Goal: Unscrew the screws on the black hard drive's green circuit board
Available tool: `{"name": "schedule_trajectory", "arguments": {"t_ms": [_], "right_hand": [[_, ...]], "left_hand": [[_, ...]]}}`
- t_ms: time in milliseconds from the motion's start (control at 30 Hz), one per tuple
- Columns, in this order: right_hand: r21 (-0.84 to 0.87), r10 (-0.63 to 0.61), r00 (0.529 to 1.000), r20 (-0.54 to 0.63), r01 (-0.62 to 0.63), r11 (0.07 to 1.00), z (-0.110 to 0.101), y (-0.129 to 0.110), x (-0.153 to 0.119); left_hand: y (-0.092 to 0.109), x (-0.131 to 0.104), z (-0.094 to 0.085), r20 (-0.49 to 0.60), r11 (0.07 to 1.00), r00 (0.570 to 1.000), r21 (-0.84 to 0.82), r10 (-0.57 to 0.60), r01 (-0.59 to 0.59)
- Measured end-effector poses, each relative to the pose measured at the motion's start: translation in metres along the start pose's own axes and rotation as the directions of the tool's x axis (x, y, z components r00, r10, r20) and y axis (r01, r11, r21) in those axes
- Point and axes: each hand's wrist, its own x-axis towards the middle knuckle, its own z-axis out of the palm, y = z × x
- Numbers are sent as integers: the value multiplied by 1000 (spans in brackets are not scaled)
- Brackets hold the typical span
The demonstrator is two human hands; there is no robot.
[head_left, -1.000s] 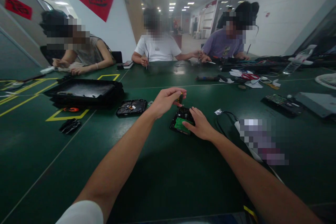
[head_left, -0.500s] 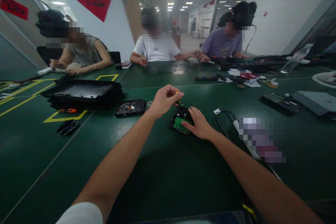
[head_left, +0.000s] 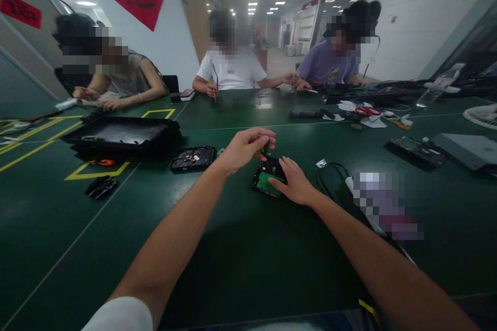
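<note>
Hard drive (head_left: pixel 268 183) flat on green counter (head_left: pixel 248 264), 2nd drive (head_left: pixel 193 159) to its left. Left hand (head_left: pixel 244 151): fingers pinching screwdriver (head_left: pixel 264 148) over hard drive's far end. Right hand (head_left: pixel 295 182): thumb spread from fingers, on its right side.

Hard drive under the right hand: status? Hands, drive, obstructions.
Left hand pinching yellow-handled tool at far end of hard drive. Right hand resting on drive, thumb on green board. Left hand partly hides tool; tip contact unclear.
</note>
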Motion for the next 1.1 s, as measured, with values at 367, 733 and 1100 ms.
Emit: {"name": "schedule_trajectory", "arguments": {"t_ms": [367, 733, 1100], "right_hand": [[7, 15, 1000, 27, -15, 1000, 0, 1, -1], [-12, -7, 1000, 18, 7, 1000, -1, 1, 0], [-16, -29, 999, -15, 29, 999, 2, 3, 0]], "left_hand": [[-8, 2, 2, -319, 969, 940, 245, 118, -39], [2, 0, -12, -23, 998, 998, -1, -56, 56], [-3, 3, -4, -133, 978, 990, 207, 40, -12]]}}
